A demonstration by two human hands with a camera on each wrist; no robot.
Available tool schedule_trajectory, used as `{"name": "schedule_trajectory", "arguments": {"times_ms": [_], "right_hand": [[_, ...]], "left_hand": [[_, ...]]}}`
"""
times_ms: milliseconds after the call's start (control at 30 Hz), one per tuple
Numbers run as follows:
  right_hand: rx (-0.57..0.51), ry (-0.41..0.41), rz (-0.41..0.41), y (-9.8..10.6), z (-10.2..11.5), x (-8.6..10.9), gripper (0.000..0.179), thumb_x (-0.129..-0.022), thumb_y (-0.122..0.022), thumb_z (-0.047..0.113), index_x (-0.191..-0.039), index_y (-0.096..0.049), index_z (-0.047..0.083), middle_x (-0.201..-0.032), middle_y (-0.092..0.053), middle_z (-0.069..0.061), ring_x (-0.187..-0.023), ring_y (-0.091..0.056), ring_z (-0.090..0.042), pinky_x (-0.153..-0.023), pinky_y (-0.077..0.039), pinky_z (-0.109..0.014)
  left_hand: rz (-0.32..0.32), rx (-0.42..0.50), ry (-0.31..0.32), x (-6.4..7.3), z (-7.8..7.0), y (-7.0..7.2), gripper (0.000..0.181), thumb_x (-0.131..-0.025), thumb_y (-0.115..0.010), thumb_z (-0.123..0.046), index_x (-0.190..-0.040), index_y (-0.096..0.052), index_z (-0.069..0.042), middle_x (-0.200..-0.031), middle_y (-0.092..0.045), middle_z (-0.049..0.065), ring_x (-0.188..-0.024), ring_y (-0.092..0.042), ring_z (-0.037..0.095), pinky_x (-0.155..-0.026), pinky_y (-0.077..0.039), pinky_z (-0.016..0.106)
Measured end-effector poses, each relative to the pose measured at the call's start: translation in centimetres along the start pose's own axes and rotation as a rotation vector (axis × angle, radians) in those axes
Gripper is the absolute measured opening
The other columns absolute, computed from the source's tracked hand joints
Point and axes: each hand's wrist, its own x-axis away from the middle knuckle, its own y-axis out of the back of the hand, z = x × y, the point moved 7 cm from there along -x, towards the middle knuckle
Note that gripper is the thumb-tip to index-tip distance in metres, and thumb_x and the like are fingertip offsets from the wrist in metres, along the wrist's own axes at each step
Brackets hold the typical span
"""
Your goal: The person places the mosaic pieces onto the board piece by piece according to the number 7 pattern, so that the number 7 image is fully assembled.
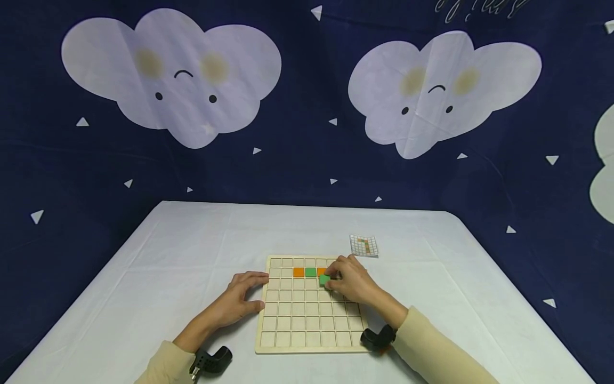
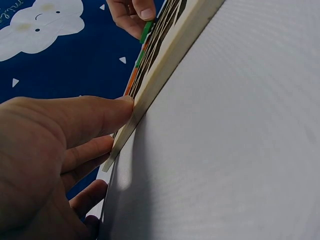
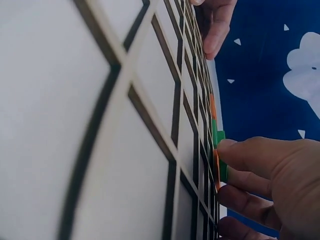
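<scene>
A wooden grid board [image 1: 284, 324] lies flat on the table. In one of its upper rows sit an orange tile [image 1: 299, 272], a green tile [image 1: 310, 272] and another orange tile [image 1: 321, 271], partly covered by my right hand. My right hand [image 1: 355, 282] pinches a loose green tile [image 1: 324, 280] between thumb and fingers, just below that second orange tile; whether it touches the board I cannot tell. My left hand [image 1: 235, 300] rests against the board's left edge, its thumb and fingers spread and extended, as the left wrist view also shows.
A small printed card [image 1: 364, 246] with a coloured grid pattern lies beyond the board's upper right corner. Something orange [image 1: 385, 350] shows partly beneath the right wrist camera [image 1: 378, 338]. White cloth covers the table [image 1: 201, 234], and a dark blue cloud-patterned backdrop [image 1: 307, 170] hangs behind.
</scene>
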Motion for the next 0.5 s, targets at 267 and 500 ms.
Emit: {"name": "schedule_trajectory", "arguments": {"times_ms": [267, 500], "right_hand": [[0.064, 0.042, -0.015, -0.41, 0.31, -0.21, 0.018, -0.076, -0.075, 0.023, -0.093, -0.072, 0.016, -0.081, -0.056, 0.008, -0.078, -0.038, -0.01, -0.07, -0.032, -0.026], [0.101, 0.058, -0.023, -0.35, 0.62, -0.07, 0.019, -0.075, -0.076, 0.023, -0.093, -0.072, 0.016, -0.085, -0.059, 0.009, -0.079, -0.039, -0.01, -0.072, -0.033, -0.027]], "left_hand": [[0.001, -0.001, -0.001, -0.05, 0.07, -0.04, 0.053, -0.078, -0.072, -0.011, -0.128, -0.056, -0.006, -0.14, -0.048, 0.006, -0.132, -0.031, 0.029, -0.108, -0.023, 0.056], [0.0, -0.001, -0.009, 0.0, 0.05, -0.01, 0.052, -0.078, -0.072, -0.01, -0.128, -0.056, -0.005, -0.14, -0.048, 0.006, -0.132, -0.03, 0.029, -0.108, -0.023, 0.057]]}}
